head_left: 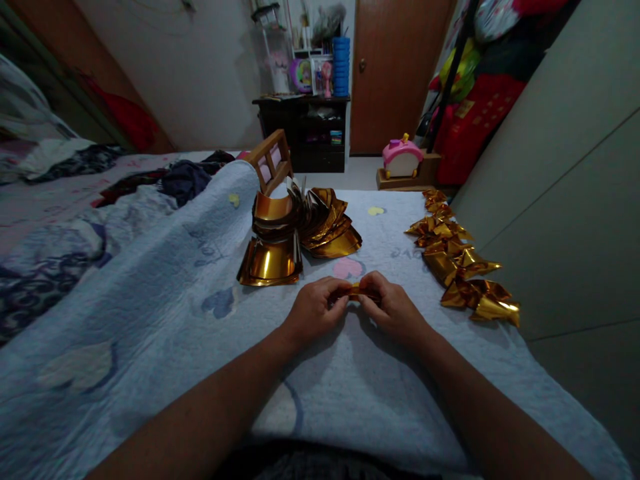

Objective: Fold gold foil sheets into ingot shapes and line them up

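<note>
Between my two hands is a small piece of gold foil paper (355, 291), narrow and mostly covered by my fingers. My left hand (320, 303) is closed on its left end, thumb and fingers pinching. On the other end, my right hand (393, 303) pinches it the same way. Just beyond my left hand lie stacks of flat gold foil sheets (274, 261), curled and fanned out. Over to the right, a row of folded gold foil pieces (463, 267) with pointed ends runs along the edge of the bed.
A pale blue quilt (210, 360) with heart patterns covers the bed surface. A wooden frame (270, 160) stands at its far edge. Clothes (185, 180) lie to the left. Beyond are a dark cabinet (303, 133), a pink toy (403, 157) and a pale wardrobe (565, 233).
</note>
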A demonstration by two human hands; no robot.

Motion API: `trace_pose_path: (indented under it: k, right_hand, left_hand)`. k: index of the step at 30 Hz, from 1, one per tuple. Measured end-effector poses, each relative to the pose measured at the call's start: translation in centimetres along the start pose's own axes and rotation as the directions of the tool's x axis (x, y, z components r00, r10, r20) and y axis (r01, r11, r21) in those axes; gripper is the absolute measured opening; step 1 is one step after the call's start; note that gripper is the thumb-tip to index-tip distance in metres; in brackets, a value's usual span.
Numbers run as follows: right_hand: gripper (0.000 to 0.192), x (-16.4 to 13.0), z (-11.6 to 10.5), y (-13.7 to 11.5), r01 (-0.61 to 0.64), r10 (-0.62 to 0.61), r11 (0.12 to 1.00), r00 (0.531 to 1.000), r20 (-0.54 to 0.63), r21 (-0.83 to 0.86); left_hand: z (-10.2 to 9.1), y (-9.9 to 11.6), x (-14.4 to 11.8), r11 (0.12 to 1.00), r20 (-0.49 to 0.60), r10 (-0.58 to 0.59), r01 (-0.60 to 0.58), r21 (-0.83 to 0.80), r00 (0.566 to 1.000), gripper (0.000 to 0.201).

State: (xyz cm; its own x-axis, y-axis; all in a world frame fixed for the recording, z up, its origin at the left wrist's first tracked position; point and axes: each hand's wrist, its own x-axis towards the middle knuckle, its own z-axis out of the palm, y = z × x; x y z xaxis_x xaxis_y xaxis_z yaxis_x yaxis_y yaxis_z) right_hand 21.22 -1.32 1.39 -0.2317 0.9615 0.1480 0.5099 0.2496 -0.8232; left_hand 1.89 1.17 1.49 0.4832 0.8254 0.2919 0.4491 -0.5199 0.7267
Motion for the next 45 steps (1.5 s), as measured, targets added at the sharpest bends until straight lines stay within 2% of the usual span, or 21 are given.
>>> trace_pose_path:
  k: [4,10,15,18,23,28,34,37,40,42,45]
  right_hand:
    - [0.010,0.0,0.1,0.1,0.040,-0.040,0.998,0.999,-0.009,-0.045]
    - [0.007,-0.1,-0.1,0.0,0.031,-0.042,0.987,0.997,-0.067,-0.158]
    - [0.009,0.0,-0.2,0.0,0.000,-0.009,0.989,0.998,-0.060,-0.150]
    - [0.010,0.0,-0.4,0.1,-0.051,0.047,0.995,0.998,-0.051,-0.089]
    - [0.010,0.2,-1.0,0.0,-0.170,0.171,0.981,0.985,-0.004,0.093]
    - [0.010,0.3,-1.4,0.0,-0.299,0.285,0.923,0.954,0.091,0.242]
    - [0.012,0.2,-1.3,0.1,-0.399,0.349,0.821,0.917,0.194,0.409]
    - [0.011,0.1,-1.4,0.0,-0.448,0.369,0.770,0.894,0.255,0.455]
    - [0.012,0.1,-1.5,-0.3,-0.491,0.377,0.733,0.870,0.318,0.471]
    - [0.012,0.1,-1.5,-0.3,-0.500,0.363,0.712,0.863,0.351,0.493]
    - [0.019,0.1,-1.6,-0.3,-0.478,0.327,0.686,0.876,0.356,0.548]
  left_hand:
    - [0.1,0.1,-0.1,1.000,0.006,-0.018,0.018,0.023,1.000,0.019]
    - [0.1,0.0,-0.3,0.997,0.019,0.000,-0.002,0.074,1.000,0.021]
    - [0.2,-0.1,-0.3,0.994,0.048,0.009,-0.015,0.112,0.999,0.020]
    - [-0.1,0.0,-0.2,0.996,0.034,0.033,-0.036,0.082,0.999,0.017]
    - [-0.7,-0.1,-0.2,0.992,0.076,0.048,-0.038,-0.117,0.996,0.025]
    - [-0.9,-0.2,-0.5,0.986,0.118,0.070,-0.051,-0.158,0.991,0.040]
    - [-1.4,0.0,-0.3,0.970,0.187,0.128,-0.084,-0.228,0.974,0.030]
    - [-1.5,-0.1,-0.2,0.956,0.249,0.103,-0.026,-0.292,0.963,0.028]
    - [-1.6,-0.3,-0.1,0.919,0.310,0.039,0.088,-0.384,0.950,0.024]
    - [-1.5,-0.4,-0.1,0.844,0.342,-0.031,0.208,-0.494,0.939,0.022]
    - [-1.2,-0.6,0.0,0.654,0.378,-0.137,0.370,-0.660,0.915,0.029]
